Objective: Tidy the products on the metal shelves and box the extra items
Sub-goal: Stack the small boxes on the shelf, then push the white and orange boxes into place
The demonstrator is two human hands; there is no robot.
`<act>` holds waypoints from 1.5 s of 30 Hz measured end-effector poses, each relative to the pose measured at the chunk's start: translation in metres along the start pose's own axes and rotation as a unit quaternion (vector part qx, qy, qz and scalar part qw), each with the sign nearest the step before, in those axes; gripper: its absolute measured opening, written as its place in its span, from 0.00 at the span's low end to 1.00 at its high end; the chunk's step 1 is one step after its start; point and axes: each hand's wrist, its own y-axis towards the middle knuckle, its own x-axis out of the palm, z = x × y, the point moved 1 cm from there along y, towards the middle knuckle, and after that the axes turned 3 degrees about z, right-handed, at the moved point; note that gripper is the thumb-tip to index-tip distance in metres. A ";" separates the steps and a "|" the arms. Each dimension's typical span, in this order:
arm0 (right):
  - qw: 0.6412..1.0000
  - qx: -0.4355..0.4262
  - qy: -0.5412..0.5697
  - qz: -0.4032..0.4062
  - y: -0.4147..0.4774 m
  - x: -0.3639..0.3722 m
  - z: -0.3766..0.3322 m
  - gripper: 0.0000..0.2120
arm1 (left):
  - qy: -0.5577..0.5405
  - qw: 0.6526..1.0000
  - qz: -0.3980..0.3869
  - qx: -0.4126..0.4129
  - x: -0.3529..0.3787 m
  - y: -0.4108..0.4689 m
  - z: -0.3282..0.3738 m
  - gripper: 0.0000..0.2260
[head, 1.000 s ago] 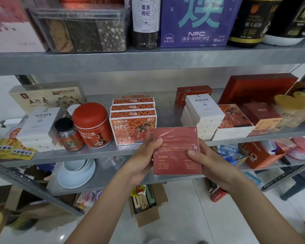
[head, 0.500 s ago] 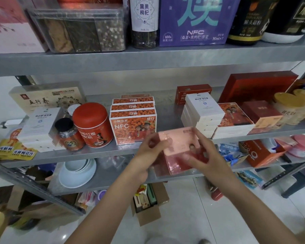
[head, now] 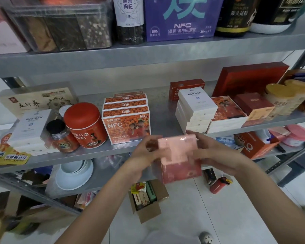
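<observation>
I hold the red box (head: 180,162) with both hands, in the air just in front of the front edge of the middle shelf (head: 162,111). It sits below the gap between the orange NFC cartons (head: 127,127) and the stack of white cartons (head: 195,111). My left hand (head: 146,152) grips its left side and my right hand (head: 217,154) its right side, the fingers of each curled and clamped on the box. The box is wrapped in glossy film. Its tilted upper face glares pale pink, while the face below shows deep red with markings too blurred to read.

On the floor beneath it stands an open cardboard box (head: 148,208), flaps out, with several packets upright inside, one green, one yellow and red. On the top shelf a clear plastic tub (head: 60,27) is split into compartments of brown, dark and speckled dried goods. On the lower shelf white bowls (head: 74,171) sit nested one inside another.
</observation>
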 end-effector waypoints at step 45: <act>0.580 -0.098 -0.808 0.036 0.175 -0.018 -0.068 0.48 | 0.716 0.639 0.204 0.192 -0.111 0.089 0.034 0.42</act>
